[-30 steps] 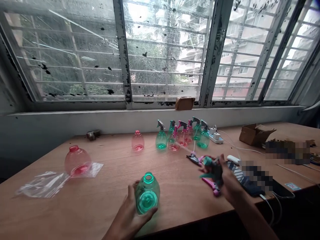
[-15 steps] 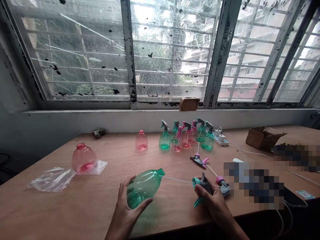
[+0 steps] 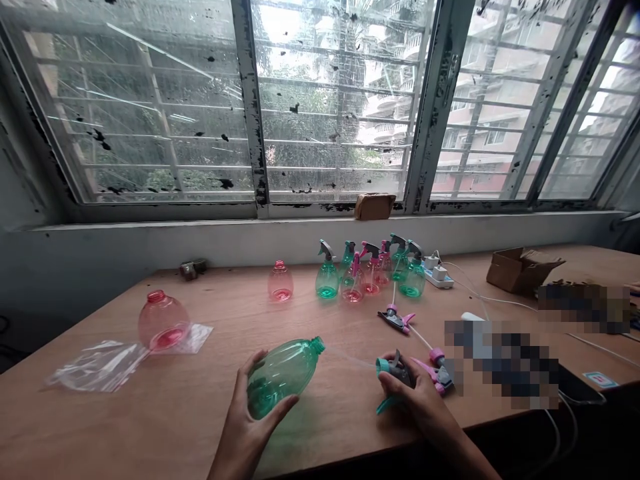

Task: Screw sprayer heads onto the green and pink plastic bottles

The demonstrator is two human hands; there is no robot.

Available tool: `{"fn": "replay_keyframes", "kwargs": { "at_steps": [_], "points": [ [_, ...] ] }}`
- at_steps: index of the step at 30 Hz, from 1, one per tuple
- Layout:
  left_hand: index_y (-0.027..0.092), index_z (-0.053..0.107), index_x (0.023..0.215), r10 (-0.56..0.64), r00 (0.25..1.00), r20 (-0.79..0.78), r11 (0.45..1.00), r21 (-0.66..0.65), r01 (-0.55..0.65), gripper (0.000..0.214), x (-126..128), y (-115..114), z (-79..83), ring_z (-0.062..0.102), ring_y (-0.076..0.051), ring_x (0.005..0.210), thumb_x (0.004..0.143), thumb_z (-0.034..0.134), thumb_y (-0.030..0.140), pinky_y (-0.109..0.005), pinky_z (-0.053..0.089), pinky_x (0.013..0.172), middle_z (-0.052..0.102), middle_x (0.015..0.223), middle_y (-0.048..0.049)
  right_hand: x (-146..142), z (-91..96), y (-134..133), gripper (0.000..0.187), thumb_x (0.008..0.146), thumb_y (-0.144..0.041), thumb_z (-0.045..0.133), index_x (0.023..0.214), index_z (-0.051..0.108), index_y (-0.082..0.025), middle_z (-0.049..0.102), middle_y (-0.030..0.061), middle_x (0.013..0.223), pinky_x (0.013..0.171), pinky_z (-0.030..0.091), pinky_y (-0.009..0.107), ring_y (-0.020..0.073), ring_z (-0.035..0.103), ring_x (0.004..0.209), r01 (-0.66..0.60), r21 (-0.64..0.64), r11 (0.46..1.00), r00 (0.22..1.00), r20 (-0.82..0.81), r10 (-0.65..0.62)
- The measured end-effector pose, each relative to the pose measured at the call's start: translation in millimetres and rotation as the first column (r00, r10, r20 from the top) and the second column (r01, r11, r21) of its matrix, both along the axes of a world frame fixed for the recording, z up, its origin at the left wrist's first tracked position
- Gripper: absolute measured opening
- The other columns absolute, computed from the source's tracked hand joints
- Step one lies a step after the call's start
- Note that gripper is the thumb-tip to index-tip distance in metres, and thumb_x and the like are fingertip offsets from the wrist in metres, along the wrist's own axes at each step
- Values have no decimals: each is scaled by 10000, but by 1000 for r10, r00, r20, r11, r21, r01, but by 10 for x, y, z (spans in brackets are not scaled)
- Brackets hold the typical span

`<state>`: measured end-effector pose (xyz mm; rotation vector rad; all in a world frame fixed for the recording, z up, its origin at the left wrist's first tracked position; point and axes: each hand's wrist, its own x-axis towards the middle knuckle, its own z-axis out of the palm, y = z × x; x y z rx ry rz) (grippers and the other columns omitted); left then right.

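My left hand (image 3: 250,407) is wrapped round a clear green bottle (image 3: 285,373), tilted so its open neck points right. In my right hand (image 3: 413,393) is a green and grey trigger spray head (image 3: 393,369), its trigger hanging below. A thin translucent dip tube (image 3: 350,359) runs from the spray head toward the bottle's mouth; I cannot tell whether its tip is inside the neck. Just beyond my right hand lie a pink and grey spray head (image 3: 439,367) and, farther back, another pink and grey spray head (image 3: 397,319).
At left a pink bottle (image 3: 163,320) stands on a plastic bag (image 3: 100,367); another pink bottle (image 3: 280,283) stands farther back. Several finished-looking green and pink spray bottles (image 3: 327,280) cluster near the wall. A power strip (image 3: 439,273) and cardboard box (image 3: 520,270) are at right.
The view has shifted slightly. My right hand has brought the spray head a little closer to the green bottle, uncovering more of the pink spray head behind it. Both grips are kept.
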<state>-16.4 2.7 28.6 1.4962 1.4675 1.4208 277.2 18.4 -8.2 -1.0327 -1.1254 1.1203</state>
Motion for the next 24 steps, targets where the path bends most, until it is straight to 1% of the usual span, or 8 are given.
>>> {"fn": "replay_keyframes", "kwargs": {
  "at_steps": [3,7,9,11,13,16,20,24],
  "points": [
    [274,456,1330,-19,999,50,1000,19,18,738,8,-15,16,464,-373,1361,698,784,469,-585,324,1165,544,1392,-112,5,4,-6,421,751,-501,815,969,647,-182,615,-25,658,545,407,232,149,516,598,-90,16,996,996,26,90],
    [265,480,1318,47,994,97,995,83,-55,741,-9,-38,26,466,-364,1378,682,804,464,-533,365,1162,573,1402,-111,19,32,-16,420,788,-503,782,1012,612,-192,736,45,821,562,415,248,154,532,608,-102,14,995,993,56,101],
    [259,477,1330,46,992,115,994,90,-57,754,-23,-57,36,480,-356,1373,686,807,468,-499,403,1145,597,1396,-113,25,62,-23,407,788,-498,782,998,616,-192,757,69,864,570,433,261,171,572,620,-140,9,990,986,90,139],
    [262,504,1332,-17,993,118,998,61,10,734,-21,-77,42,508,-358,1355,695,806,468,-467,478,1088,628,1384,-106,27,101,-33,403,754,-474,814,980,637,-192,768,82,865,641,488,299,230,653,719,-190,14,982,974,126,187],
    [268,559,1307,-129,985,119,992,20,128,687,20,-91,44,553,-356,1319,698,809,463,-430,536,1030,665,1363,-90,20,139,-46,428,691,-439,866,973,657,-193,769,86,880,724,520,343,292,690,840,-232,21,973,962,154,226],
    [265,592,1288,-226,962,155,973,-8,229,657,152,-83,45,599,-343,1278,701,804,467,-400,563,998,694,1345,-79,-36,176,-68,448,641,-407,900,969,681,-194,747,58,872,711,522,334,293,687,834,-221,17,975,963,163,215],
    [235,546,1330,-214,967,138,975,-27,220,667,290,-15,39,558,-348,1321,753,746,501,-429,527,1042,640,1403,-106,-177,189,-78,357,682,-384,880,931,699,-203,693,-1,786,635,486,281,227,641,738,-154,21,988,979,136,150],
    [200,438,1435,-230,971,65,970,-65,234,766,275,29,-7,426,-340,1427,786,710,502,-490,347,1181,500,1529,-142,-236,205,-72,392,692,-379,873,1002,714,-200,721,20,866,686,496,296,245,651,806,-146,17,989,986,89,144]
  ]
}}
